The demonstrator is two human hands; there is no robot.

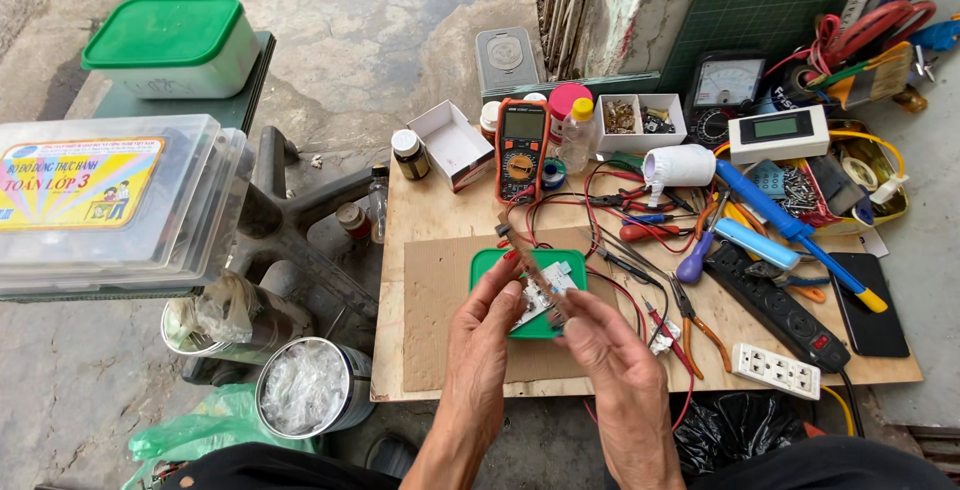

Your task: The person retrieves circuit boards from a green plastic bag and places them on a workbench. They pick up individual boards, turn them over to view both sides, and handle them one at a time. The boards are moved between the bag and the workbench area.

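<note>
While held over the green lid (500, 265), a thin strip (530, 270) is pinched between both hands. Left hand (480, 335) and right hand (610, 345): grip closed narrowly on the strip, above the tabletop (440, 215).

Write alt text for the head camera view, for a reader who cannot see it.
Two bare hands, left hand and right hand, hold a thin strip-shaped part over a green plastic lid on a cluttered wooden worktable. An orange-cased digital multimeter, red and black wires, orange-handled pliers and a black power strip lie around them.
</note>
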